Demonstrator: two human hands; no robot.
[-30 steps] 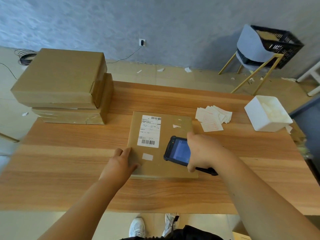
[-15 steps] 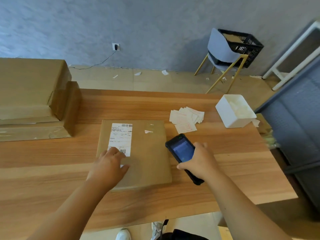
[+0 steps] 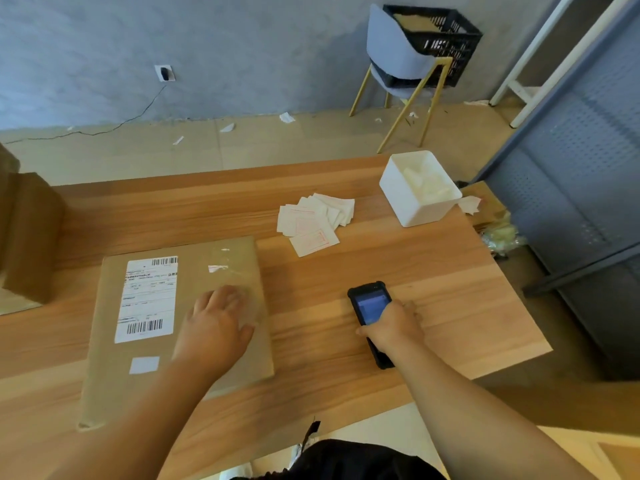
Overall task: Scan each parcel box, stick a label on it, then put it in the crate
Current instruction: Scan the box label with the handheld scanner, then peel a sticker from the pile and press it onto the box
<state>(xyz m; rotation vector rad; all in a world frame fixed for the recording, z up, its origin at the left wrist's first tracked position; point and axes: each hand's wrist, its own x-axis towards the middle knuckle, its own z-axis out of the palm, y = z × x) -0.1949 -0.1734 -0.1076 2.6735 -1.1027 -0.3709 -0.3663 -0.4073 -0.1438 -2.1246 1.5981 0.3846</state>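
Note:
A flat brown parcel box [image 3: 110, 368] lies on the wooden table [image 3: 346, 271], with a white shipping label [image 3: 147, 299] and a small white sticker [image 3: 144, 364] on its top. My left hand [image 3: 214, 327] rests flat on the box's right part, fingers spread. My right hand [image 3: 391, 327] grips a black handheld scanner [image 3: 370, 306] low over the table, right of the box, screen up. A loose pile of white labels [image 3: 315, 220] lies beyond. The black crate [image 3: 436, 39] sits on a chair by the wall.
A white tub [image 3: 415, 206] stands at the table's far right. More stacked brown boxes [image 3: 24, 237] are at the left edge. A grey-blue chair [image 3: 398, 64] holds the crate; a dark perforated rack [image 3: 588, 202] stands right of the table. Paper scraps lie on the floor.
My right hand has carried the scanner off the box to the right and down toward the table. My left hand slid rightward across the box top. My head turned right.

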